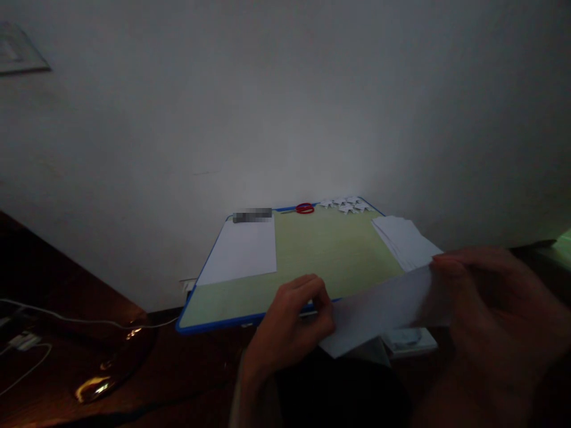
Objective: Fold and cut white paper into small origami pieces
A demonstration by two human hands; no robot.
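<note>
A white sheet of paper [379, 312] is held up in front of me, above the near edge of a green board with a blue rim [209, 324]. My left hand [288, 327] pinches the paper's lower left part with curled fingers. My right hand [486, 309] grips its right end, thumb on top. On the board lie a white sheet [243, 249] at the left, a fanned stack of white paper [404, 241] at the right, and several small folded paper shapes [345, 204] at the far edge.
Red-handled scissors [304, 208] lie at the board's far edge beside a dark blurred object [252, 215]. The board rests on a dark wooden surface [66, 297] against a pale wall. White cables [53, 321] run at the left. A small white object [408, 340] sits below the paper.
</note>
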